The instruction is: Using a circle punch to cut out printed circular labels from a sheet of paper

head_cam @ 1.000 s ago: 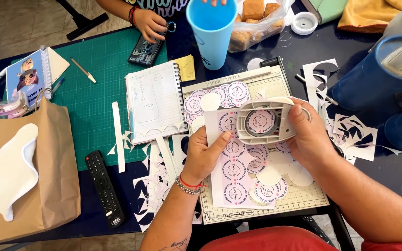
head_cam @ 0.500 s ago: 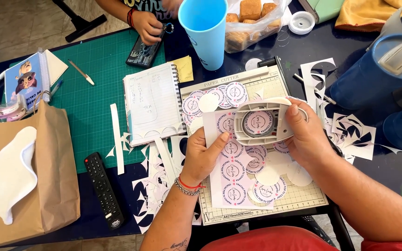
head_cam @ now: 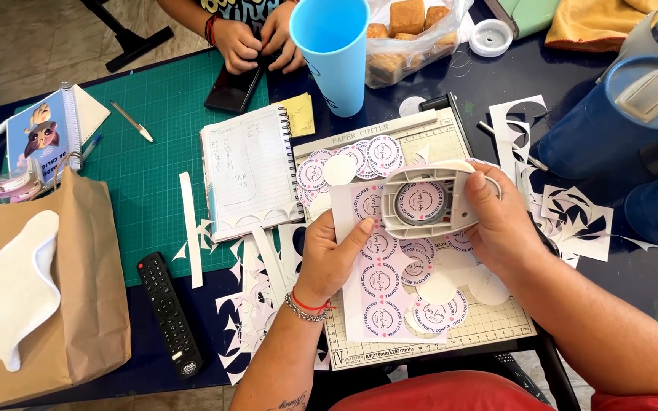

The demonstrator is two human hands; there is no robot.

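Centre frame, above paper trimmer (head_cam: pixel 451 133): left hand (head_cam: pixel 333 255) pinched printed sticker sheet (head_cam: pixel 390 297), right hand (head_cam: pixel 500 221) clamped round circle punch (head_cam: pixel 424 199). Dark desk (head_cam: pixel 458 80) strewn with offcuts; green cutting mat (head_cam: pixel 154 160) upper left.

At frame centre, the left hand (head_cam: pixel 334 255) pinches a sheet (head_cam: pixel 390 293) of round printed labels, while the right hand (head_cam: pixel 506 221) grips a white circle punch (head_cam: pixel 426 199) set over the sheet's top edge. Both lie above a paper cutter (head_cam: pixel 496 323). A blue cup (head_cam: pixel 332 52) stands at upper centre, a notebook (head_cam: pixel 249 171) to its lower left, a remote (head_cam: pixel 170 313) at lower left, a brown bag (head_cam: pixel 78 304) at far left. Another person's hands (head_cam: pixel 257 38) hold a phone (head_cam: pixel 234 87) at the top.
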